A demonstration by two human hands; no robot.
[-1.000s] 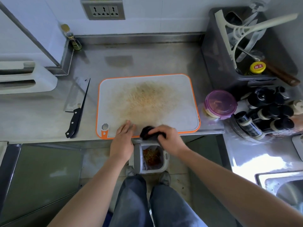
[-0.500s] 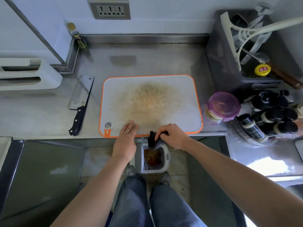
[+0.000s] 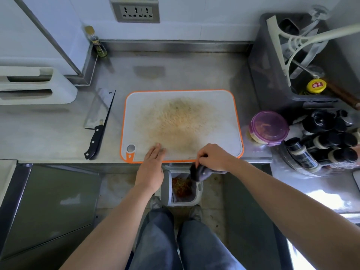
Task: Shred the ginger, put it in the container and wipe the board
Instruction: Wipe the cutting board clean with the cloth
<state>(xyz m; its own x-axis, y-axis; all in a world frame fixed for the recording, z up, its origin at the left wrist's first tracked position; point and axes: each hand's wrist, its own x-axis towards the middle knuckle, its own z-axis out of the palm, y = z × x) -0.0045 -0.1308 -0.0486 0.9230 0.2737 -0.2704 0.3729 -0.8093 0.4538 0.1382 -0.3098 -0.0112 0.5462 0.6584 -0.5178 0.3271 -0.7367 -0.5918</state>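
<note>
One dark cloth [image 3: 198, 173] hangs bunched from the right hand [image 3: 214, 156], whose curled fingers pinch it just off the near edge of one white, orange-rimmed plastic board [image 3: 136, 114], stained tan in the middle. Directly under the grip stands one small grey bin [image 3: 167, 193] holding orange scraps. Left of the grip, the left hand [image 3: 153, 164] lies flat, fingers straight, on the board's near edge. Right of the grip sits one round purple-lidded container [image 3: 269, 127]. Far left, one black-handled cleaver [image 3: 99, 121] lies on the steel counter [image 3: 175, 75].
</note>
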